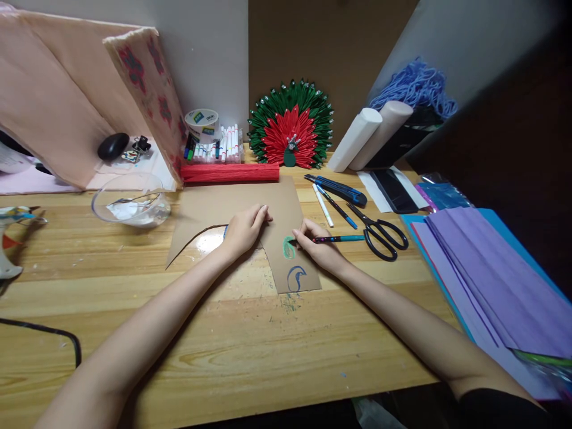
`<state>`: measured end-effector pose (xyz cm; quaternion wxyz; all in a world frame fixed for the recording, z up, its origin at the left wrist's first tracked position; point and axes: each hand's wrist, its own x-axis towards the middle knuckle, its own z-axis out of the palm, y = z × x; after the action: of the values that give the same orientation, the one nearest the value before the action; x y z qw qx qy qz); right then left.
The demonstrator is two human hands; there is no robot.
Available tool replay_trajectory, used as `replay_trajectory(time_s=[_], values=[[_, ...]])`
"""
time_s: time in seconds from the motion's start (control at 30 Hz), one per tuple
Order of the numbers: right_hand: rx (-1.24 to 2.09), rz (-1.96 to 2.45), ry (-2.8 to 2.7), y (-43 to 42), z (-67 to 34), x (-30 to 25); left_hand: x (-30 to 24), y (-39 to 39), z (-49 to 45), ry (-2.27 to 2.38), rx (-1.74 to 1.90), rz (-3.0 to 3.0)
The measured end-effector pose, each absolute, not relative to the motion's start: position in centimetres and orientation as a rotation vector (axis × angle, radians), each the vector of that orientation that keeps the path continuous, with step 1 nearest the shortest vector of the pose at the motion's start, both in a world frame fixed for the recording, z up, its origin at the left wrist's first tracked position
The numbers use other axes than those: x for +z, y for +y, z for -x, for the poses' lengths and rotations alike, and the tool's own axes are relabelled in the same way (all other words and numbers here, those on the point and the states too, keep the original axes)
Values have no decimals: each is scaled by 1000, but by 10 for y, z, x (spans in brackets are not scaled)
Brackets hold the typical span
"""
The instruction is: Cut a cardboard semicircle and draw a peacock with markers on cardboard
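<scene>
A sheet of brown cardboard (277,199) with a curved cut in its near edge lies flat on the table. My right hand (322,245) is closed round a marker (344,239) with a dark barrel and teal end. Its tip meets the green curved drawing (288,248) on the cardboard's near strip. Just below is a dark blue crescent-like drawing (295,278). My left hand (245,231) rests on the cardboard beside the cut, its fingers curled in a loose fist. Part of a blue mark or item shows beside that hand, mostly hidden.
Black-handled scissors (386,237), a box cutter (339,189) and two pens lie right of the cardboard. Purple sheets (500,274) are stacked further right. Behind stand a red roll (230,173), a green-and-red peacock craft (291,128) and a marker box. Left is a clear bowl (129,201).
</scene>
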<state>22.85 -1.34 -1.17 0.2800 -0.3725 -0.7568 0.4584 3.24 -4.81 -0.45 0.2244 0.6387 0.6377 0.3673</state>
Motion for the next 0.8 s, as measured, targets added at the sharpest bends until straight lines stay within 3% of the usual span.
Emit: replay_trajectory(time_s=[0.8], values=[[1296,939,-2140,-15,-229,-11,-5,-48,-32,1775,1002,-1764]])
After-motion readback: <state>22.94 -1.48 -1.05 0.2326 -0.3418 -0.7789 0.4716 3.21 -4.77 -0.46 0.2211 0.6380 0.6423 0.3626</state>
